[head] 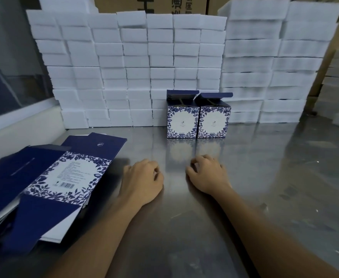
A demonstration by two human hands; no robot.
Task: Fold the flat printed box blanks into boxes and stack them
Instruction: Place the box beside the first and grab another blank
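Note:
A pile of flat blue-and-white printed box blanks (64,177) lies at the left of the steel table (264,177). Two folded boxes, one (181,121) beside the other (213,121), stand side by side at the back with their top flaps up. My left hand (142,181) rests on the table just right of the blank pile, fingers loosely curled, holding nothing. My right hand (206,175) rests on the table a short way to the right, also loosely curled and holding nothing. Both hands are well in front of the folded boxes.
A wall of stacked white foam blocks (134,67) runs along the back of the table, with taller stacks (274,63) at the right. Brown cartons (154,5) stand behind them. A window ledge (14,125) borders the left side.

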